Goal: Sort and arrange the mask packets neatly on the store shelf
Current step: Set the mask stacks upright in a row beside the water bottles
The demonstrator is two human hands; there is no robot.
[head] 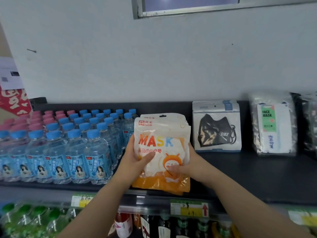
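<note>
A dark store shelf (pixel 248 177) runs along a pale wall. The orange-and-white mask packets (pixel 161 140) stand in a stack at its front edge, between blue-capped water bottles (pixel 68 143) and a black mask packet (pixel 217 126). The left hand (pixel 135 158) and right hand (pixel 187 164) grip the stack's sides, thumbs pressed across the front, fingers wrapped behind.

- The orange-and-white mask packets (pixel 163 148): glossy plastic film, crinkled along the bottom edge.
- The black-mask packet (pixel 217 126), right of them: shiny clear plastic window over black cloth.
- The water bottles (pixel 68 148), left of them: clear smooth plastic, glossy labels.
- The shelf (pixel 257 176) beneath them: dark, matt, smooth.
- The wall (pixel 154 66) behind them: matt paint.
</note>
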